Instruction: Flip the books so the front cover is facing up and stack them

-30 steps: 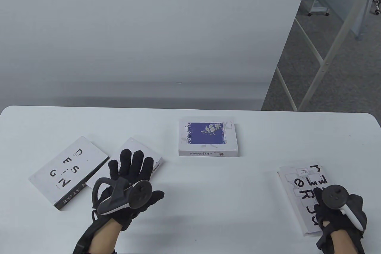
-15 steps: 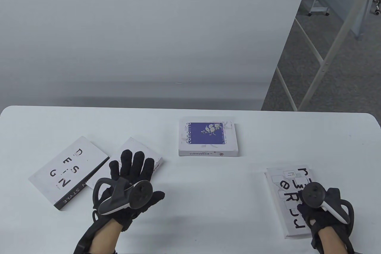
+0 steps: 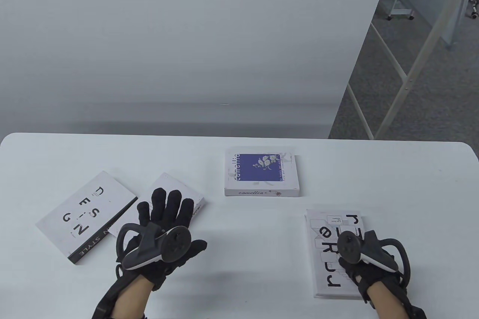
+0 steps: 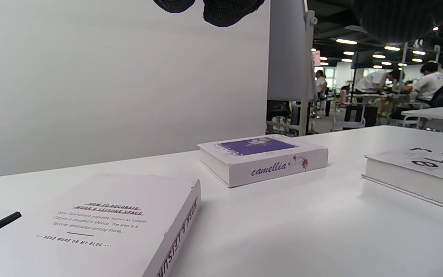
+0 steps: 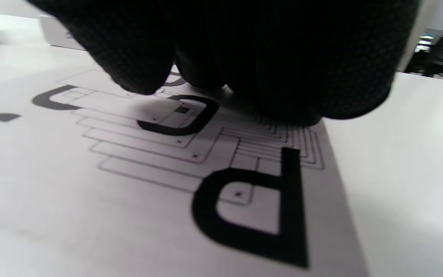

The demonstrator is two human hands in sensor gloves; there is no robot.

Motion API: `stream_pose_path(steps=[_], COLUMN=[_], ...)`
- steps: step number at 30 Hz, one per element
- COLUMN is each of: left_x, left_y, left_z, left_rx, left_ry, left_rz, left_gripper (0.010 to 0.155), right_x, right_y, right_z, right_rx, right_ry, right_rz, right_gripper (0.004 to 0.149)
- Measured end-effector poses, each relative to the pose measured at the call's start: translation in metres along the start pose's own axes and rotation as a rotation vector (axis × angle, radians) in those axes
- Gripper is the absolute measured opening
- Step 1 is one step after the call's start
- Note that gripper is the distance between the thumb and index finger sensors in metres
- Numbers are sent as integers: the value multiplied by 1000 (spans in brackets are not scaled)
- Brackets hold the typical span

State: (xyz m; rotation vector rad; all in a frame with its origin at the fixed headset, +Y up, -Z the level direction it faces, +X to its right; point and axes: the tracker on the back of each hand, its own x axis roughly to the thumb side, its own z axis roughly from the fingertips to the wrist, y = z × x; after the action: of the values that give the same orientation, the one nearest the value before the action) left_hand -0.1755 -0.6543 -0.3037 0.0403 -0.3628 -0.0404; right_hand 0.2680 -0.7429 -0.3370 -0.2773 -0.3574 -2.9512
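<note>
Right hand pressing on lettered book, right of table; looks like gathering for the stack.
Left hand, fingers spread, rests flat on text-covered book. Next, judged: grip an edge, carry toward camellia book.

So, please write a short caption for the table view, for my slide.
Right hand rests on a lettered book; left hand lies flat near three other books.

Cannot tell from the table view how much of the white book lies under the left hand. Cut off at the right wrist view's edges: the lettered book, its far part hidden behind the right hand's fingers. Too blurred to make out in the left wrist view: the background people.
</note>
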Motion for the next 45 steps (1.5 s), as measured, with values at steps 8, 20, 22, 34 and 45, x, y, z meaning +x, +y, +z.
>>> stream_pose_path(steps=[8, 20, 22, 34, 45], left_x=[2, 7, 10, 25, 48], left_y=[-3, -7, -10, -40, -87], left_z=[-2, -4, -5, -18, -32], left_rx=[-15, -37, -46, -174, -214], left_ry=[-10, -25, -32, -96, -88], left_rz=[-2, -9, -10, 8, 116], left_gripper=[98, 98, 97, 101, 88], right_x=[63, 140, 151, 209, 194], right_y=[-11, -24, -26, -31, -26], right_z=[-10, -17, -18, -14, -3], right_rx=[22, 48, 58, 50, -55], right_ry=[-143, -319, -336, -426, -410], right_rz=[58, 69, 62, 75, -33], right_gripper=[49, 49, 49, 48, 52])
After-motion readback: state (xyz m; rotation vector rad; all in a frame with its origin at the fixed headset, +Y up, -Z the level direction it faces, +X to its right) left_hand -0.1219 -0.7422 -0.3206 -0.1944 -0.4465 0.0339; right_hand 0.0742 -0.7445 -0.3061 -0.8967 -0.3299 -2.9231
